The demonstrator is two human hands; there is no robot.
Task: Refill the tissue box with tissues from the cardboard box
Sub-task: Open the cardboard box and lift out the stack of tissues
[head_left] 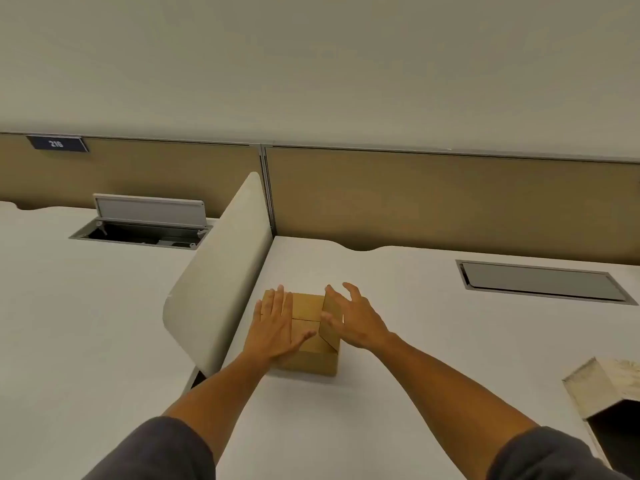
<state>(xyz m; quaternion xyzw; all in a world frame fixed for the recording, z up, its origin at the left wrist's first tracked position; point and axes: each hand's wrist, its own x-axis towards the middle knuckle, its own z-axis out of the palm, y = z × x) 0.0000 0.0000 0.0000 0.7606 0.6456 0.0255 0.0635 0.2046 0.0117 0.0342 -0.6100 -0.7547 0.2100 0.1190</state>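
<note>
A small brown cardboard box point(309, 358) stands on the white desk point(398, 375), close to a low white divider. My left hand point(275, 323) lies flat on the box's left top flaps, fingers spread. My right hand point(353, 318) touches the right flap point(330, 318), which is tilted up, with fingers apart around it. What is inside the box is hidden. At the lower right edge of the view sits a pale, marbled tissue box point(604, 393) with a dark open side.
A curved white divider panel point(221, 271) separates this desk from the left one. A closed cable hatch point(543, 281) lies at the back right; an open hatch point(142, 221) is on the left desk. Tan partition panels point(450, 202) run along the back.
</note>
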